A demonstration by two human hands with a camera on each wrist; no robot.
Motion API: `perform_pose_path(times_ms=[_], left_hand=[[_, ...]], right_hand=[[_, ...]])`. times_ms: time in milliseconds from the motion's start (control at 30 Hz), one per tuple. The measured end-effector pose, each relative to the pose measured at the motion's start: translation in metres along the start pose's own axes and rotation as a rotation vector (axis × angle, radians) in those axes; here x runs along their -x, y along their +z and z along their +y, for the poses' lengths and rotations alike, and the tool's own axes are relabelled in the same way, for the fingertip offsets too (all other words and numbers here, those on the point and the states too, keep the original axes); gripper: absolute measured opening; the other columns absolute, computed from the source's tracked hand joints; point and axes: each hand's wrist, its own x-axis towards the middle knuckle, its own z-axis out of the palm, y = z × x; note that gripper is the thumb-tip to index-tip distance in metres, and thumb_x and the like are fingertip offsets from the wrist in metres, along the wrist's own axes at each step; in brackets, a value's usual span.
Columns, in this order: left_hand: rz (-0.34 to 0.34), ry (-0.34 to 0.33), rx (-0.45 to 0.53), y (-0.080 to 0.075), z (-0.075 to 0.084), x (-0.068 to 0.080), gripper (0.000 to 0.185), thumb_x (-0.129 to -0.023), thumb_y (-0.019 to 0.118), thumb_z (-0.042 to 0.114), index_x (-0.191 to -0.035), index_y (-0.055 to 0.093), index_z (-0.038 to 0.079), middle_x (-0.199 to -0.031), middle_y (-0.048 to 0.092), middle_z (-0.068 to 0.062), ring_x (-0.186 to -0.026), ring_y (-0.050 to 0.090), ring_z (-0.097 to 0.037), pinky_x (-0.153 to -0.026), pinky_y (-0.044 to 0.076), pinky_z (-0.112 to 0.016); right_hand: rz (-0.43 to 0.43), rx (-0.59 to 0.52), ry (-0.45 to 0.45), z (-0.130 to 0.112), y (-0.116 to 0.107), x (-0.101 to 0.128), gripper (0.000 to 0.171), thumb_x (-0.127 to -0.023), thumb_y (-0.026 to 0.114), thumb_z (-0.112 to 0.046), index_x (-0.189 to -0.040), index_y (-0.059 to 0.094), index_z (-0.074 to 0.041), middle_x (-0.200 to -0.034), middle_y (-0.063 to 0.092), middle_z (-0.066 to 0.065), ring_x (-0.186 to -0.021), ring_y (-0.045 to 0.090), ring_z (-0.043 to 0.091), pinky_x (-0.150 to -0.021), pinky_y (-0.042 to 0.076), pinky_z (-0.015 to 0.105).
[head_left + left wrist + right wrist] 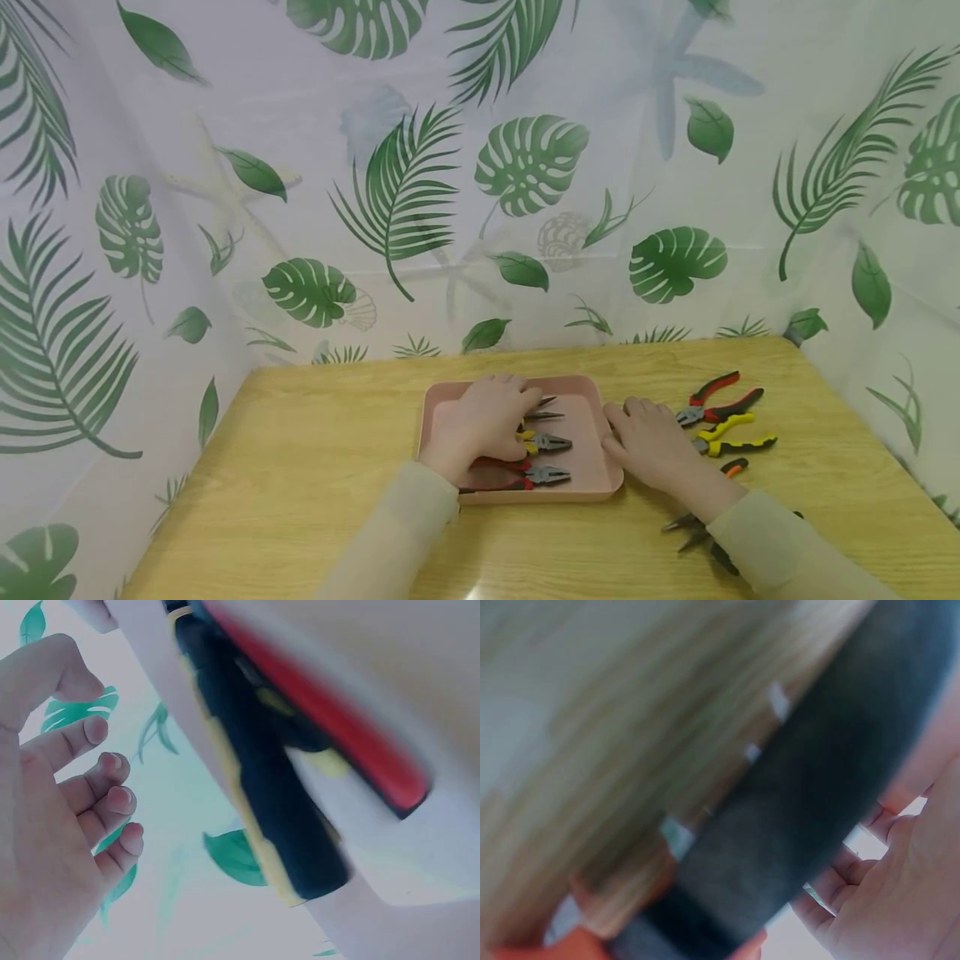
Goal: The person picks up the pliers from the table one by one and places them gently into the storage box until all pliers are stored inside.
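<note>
My left hand is over a pink tray, its fingers loosely bent above the pliers inside. Near its fingertips, pointed jaws of long-nose pliers show. Yellow-handled pliers and red-handled pliers lie below, their jaws facing right. In the left wrist view, a black-and-yellow handle and a red handle appear close up, with the bent fingers apart from them. My right hand rests against the tray's right side, fingers slightly bent.
Right of the tray, red-and-black pliers and yellow-and-black pliers lie on the wooden table. Dark pliers with an orange handle are partly hidden beneath my right forearm. A leaf-printed curtain stands behind the table.
</note>
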Motion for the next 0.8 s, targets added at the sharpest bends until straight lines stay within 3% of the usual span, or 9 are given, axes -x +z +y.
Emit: perform_pose_path(times_ms=[200, 467, 800], left_hand=[[0.015, 0.01, -0.033, -0.012, 0.0, 0.0, 0.049, -0.084, 0.082, 0.044, -0.124, 0.062, 0.023, -0.109, 0.056, 0.004, -0.103, 0.053, -0.016, -0.093, 0.044, -0.035], [0.007, 0.001, -0.037, -0.021, -0.002, 0.002, 0.049, -0.087, 0.08, 0.044, -0.128, 0.061, 0.023, -0.108, 0.054, 0.003, -0.098, 0.046, -0.017, -0.087, 0.037, -0.034], [-0.036, -0.041, 0.011, -0.024, -0.01, 0.008, 0.058, -0.086, 0.081, 0.043, -0.136, 0.058, 0.024, -0.114, 0.053, 0.001, -0.105, 0.047, -0.018, -0.095, 0.042, -0.036]], right_hand=[[0.003, -0.003, 0.003, 0.002, 0.001, -0.002, 0.011, -0.103, 0.058, -0.023, -0.098, 0.057, -0.012, -0.084, 0.05, 0.007, -0.076, 0.045, 0.023, -0.071, 0.038, 0.042], [-0.023, 0.006, 0.009, 0.002, 0.002, -0.001, 0.014, -0.105, 0.058, -0.026, -0.099, 0.055, -0.014, -0.087, 0.05, 0.007, -0.078, 0.046, 0.024, -0.073, 0.038, 0.045], [-0.027, 0.01, 0.012, 0.002, 0.002, -0.001, 0.014, -0.105, 0.059, -0.026, -0.098, 0.055, -0.014, -0.088, 0.051, 0.007, -0.078, 0.046, 0.024, -0.073, 0.039, 0.046]])
